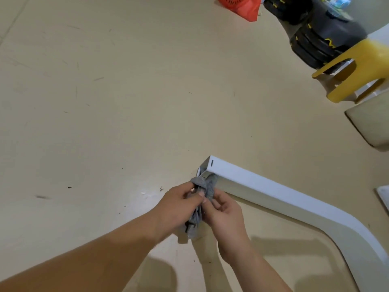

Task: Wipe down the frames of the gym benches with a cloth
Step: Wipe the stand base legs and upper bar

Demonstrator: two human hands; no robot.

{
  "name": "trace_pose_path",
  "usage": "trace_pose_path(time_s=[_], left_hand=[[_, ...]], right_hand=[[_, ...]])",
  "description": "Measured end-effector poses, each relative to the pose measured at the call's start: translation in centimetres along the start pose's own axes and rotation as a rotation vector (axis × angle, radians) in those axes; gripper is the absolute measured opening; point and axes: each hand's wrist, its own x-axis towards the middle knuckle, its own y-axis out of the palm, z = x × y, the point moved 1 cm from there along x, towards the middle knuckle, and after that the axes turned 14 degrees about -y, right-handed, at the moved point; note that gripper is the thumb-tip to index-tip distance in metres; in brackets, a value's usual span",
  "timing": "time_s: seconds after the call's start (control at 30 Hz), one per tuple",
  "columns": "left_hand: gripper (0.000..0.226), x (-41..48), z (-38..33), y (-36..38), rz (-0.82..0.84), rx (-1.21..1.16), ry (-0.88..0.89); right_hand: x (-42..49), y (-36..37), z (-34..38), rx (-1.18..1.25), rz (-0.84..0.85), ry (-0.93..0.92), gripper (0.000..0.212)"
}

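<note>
One grey knitted cloth (207, 186), bunched, at the open end of one white bent metal bench frame (263, 186) on the beige floor (105, 102). Two hands: left hand (179, 205) grips the cloth, right hand (226, 216) pinches it. One orange plastic bag (242, 7). One yellow curved bracket (362, 57). Black weight plates (311, 43), stacked, number unclear.

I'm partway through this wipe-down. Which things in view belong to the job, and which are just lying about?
Job:
- grey cloth, gripped by the left hand and right hand
- white frame, the cloth at its end

Lying about:
- red plastic bag
- black weights
- yellow plastic piece
</note>
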Motion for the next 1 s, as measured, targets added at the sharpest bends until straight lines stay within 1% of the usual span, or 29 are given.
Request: trace_pose_path(time_s=[0.03, 0.1, 0.17, 0.2, 0.3, 0.4, 0.5, 0.6, 0.7, 0.73, 0.77, 0.83, 0.93, 1.0], left_hand=[[0.019, -0.1, -0.2, 0.3, 0.004, -0.017, -0.023], [0.016, -0.2, -0.5, 1.2, 0.009, -0.065, -0.073], [0.016, -0.4, -0.9, 2.8, 0.042, -0.083, -0.117], [0.017, -0.6, -1.2, 3.9, 0.069, -0.074, -0.131], [0.02, -0.7, -1.4, 7.8, 0.179, 0.045, -0.152], [0.018, -0.9, -1.6, 12.2, 0.237, 0.11, -0.159], [0.039, -1.1, -1.7, 16.2, 0.195, 0.253, -0.109], [0.05, -0.9, -1.7, 19.3, 0.169, 0.489, 0.018], [0.056, 0.4, -1.3, 21.6, 0.127, 0.714, 0.131], [0.058, 0.8, -0.9, 22.4, 0.13, 0.774, 0.153], [0.059, 1.0, -0.5, 23.2, 0.148, 0.844, 0.172], [0.06, 1.2, 0.5, 24.9, 0.172, 0.973, 0.189], [0.064, 2.2, 1.7, 26.8, 0.151, 1.143, 0.235], [0.066, 2.7, 2.3, 27.8, 0.15, 1.188, 0.274]], right_hand=[[-0.3, -0.5, 0.3, 0.0, 0.081, -0.003, 0.036], [-1.0, -1.8, 0.9, -0.079, 0.187, -0.046, 0.051], [-1.7, -3.5, 0.9, -0.152, 0.198, -0.085, 0.058], [-1.9, -4.5, 0.5, -0.164, 0.15, -0.088, 0.058], [-3.1, -8.0, -1.2, -0.173, -0.104, -0.062, 0.047], [-4.8, -13.6, -3.0, -0.261, -0.328, -0.006, 0.039], [-7.0, -21.0, -3.7, -0.344, -0.523, 0.064, 0.039], [-8.8, -28.5, -3.9, -0.524, -0.632, 0.071, 0.039], [-10.1, -34.0, -3.5, -0.613, -0.757, 0.089, 0.037], [-10.5, -35.4, -3.6, -0.6, -0.796, 0.096, 0.037], [-11.1, -36.3, -3.5, -0.52, -0.852, 0.098, 0.036], [-12.2, -37.0, -3.9, -0.382, -0.909, 0.133, 0.036], [-13.1, -38.3, -5.1, -0.426, -0.955, 0.119, 0.035], [-13.9, -39.8, -4.7, -0.502, -0.999, 0.087, 0.035]])
